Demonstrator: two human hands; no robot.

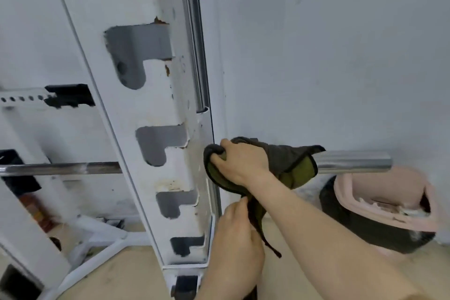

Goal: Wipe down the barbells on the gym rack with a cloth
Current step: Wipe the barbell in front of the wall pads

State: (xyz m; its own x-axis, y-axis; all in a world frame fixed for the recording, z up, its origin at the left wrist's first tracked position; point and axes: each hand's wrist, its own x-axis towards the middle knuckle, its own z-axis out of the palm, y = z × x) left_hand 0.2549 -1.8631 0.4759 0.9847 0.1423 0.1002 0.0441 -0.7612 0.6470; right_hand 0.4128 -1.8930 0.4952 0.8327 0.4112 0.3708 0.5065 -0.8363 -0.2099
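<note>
One cloth (285, 154) is wrapped on one bar (353, 162) in the middle of the frame. The right grip (239, 163) is curled tight round the cloth, and the left grip (236, 231) below pinches its hanging end.

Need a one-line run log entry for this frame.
step: wiping | right hand: grips cloth wrapped over barbell beside rack upright | left hand: pinches cloth's hanging end

Glossy chrome barbell (353, 162), soft matt cloth (289, 165), chipped, rust-spotted white-painted metal rack (155, 105).
</note>
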